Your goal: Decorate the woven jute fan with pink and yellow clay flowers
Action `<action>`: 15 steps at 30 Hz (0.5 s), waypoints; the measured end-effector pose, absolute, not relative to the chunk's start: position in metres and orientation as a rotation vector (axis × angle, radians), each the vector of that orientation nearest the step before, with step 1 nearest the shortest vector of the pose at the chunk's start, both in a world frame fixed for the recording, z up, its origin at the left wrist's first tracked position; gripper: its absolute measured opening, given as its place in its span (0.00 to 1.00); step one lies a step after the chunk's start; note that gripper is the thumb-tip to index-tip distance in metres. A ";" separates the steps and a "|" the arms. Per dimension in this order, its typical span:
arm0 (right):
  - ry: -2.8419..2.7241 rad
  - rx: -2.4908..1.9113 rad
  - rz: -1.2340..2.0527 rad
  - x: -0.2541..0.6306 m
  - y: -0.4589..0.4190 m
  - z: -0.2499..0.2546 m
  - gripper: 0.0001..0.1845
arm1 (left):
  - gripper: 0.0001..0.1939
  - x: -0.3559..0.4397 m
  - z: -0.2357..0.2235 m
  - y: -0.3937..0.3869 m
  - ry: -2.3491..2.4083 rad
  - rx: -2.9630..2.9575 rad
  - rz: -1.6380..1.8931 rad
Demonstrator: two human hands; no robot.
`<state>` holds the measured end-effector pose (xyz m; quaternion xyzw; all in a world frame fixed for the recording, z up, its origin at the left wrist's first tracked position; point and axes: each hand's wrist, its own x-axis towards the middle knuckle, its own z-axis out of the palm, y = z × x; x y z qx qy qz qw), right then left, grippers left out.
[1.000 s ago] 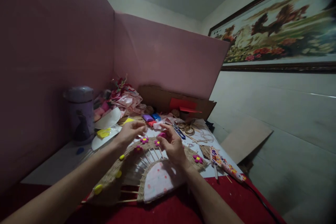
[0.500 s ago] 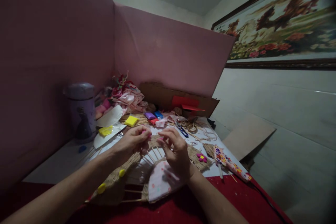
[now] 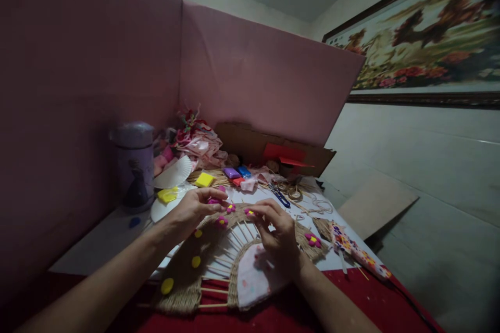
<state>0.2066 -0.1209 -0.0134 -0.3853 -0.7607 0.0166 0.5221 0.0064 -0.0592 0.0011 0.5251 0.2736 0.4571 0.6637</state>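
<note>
A fan-shaped woven piece [image 3: 183, 281] of twine and wooden sticks lies on the red cloth in front of me, with a pale patterned paper centre [image 3: 252, 283]. Pink clay flowers [image 3: 222, 221] and yellow clay dots [image 3: 167, 285] sit on its twine band. My left hand [image 3: 191, 210] hovers at the top of the arc, fingers pinched on a small pink clay lump [image 3: 213, 201]. My right hand [image 3: 277, 234] rests over the sticks, fingertips curled beside another pink flower [image 3: 249, 213].
A lidded purple jug [image 3: 135, 164] stands at the left by paper plates [image 3: 174, 173]. Yellow, purple and blue clay packs [image 3: 205, 179], blue-handled scissors [image 3: 280, 197], twine coils, a cardboard box [image 3: 273, 153] and a decorated stick piece [image 3: 357, 252] lie behind and right. Pink boards wall the desk.
The view has shifted, so everything sits further right. My left hand now pinches a pink lump above the arc; my right hand lies lower over the sticks, uncovering the flowers.
</note>
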 end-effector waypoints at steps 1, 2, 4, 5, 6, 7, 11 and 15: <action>-1.802 -0.937 0.043 0.206 -0.120 -0.014 0.04 | 0.13 0.006 0.000 -0.060 0.619 1.170 1.044; -1.774 -0.957 0.052 0.206 -0.120 -0.015 0.01 | 0.13 0.005 -0.001 -0.061 0.612 1.153 1.055; -1.697 -1.003 0.084 0.206 -0.119 -0.015 0.03 | 0.14 0.004 -0.002 -0.064 0.594 1.135 1.069; -1.659 -1.024 0.107 0.205 -0.119 -0.015 0.05 | 0.15 0.003 -0.002 -0.064 0.591 1.134 1.074; -1.628 -1.041 0.136 0.205 -0.119 -0.013 0.06 | 0.17 0.003 -0.002 -0.065 0.590 1.136 1.080; -1.609 -1.052 0.174 0.204 -0.119 -0.011 0.07 | 0.18 0.002 -0.001 -0.066 0.591 1.132 1.088; -1.668 -1.053 0.325 0.200 -0.126 0.008 0.13 | 0.17 0.001 0.002 -0.068 0.553 1.069 1.102; -1.818 -1.090 0.301 0.191 -0.132 0.029 0.14 | 0.15 0.003 0.004 -0.072 0.546 1.018 1.126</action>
